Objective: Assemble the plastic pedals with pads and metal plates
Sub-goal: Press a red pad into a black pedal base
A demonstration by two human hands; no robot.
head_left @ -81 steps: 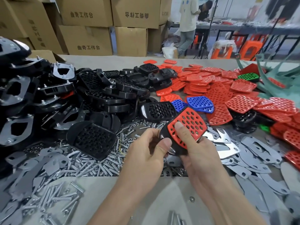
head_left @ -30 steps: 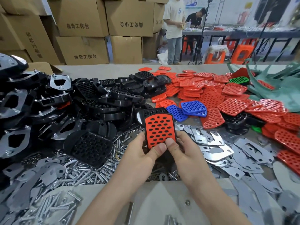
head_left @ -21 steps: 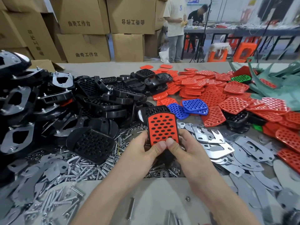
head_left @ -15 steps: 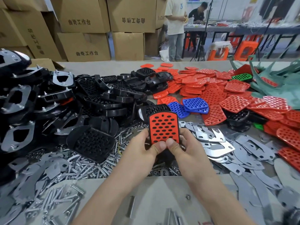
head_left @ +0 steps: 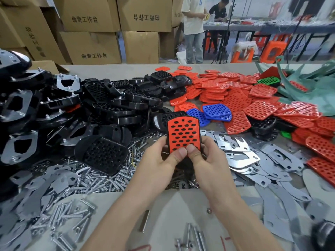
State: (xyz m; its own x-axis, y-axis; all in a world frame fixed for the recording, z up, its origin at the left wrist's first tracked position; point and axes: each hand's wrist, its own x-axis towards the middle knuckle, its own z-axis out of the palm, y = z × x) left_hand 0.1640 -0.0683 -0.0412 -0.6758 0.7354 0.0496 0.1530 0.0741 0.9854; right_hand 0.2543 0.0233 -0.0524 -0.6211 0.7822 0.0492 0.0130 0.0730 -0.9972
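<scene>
Clasped between left hand (head_left: 163, 160) and right hand (head_left: 208, 160), above the table (head_left: 181, 205): one black pedal (head_left: 184, 163), perforated red pad (head_left: 184, 134) seated in its face; lower edge hidden under both thumbs (head_left: 181, 153) (fingers behind unseen); around it, heaped glossy pedals (head_left: 116, 105), red pads (head_left: 233, 98), two blue pads (head_left: 216, 112), flat grey plates (head_left: 239, 156), bolts (head_left: 101, 180) beyond counting.

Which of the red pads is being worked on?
The red pad fitted on the black pedal, held upright between left hand and right hand; the other red pads lie loose on the table.
</scene>
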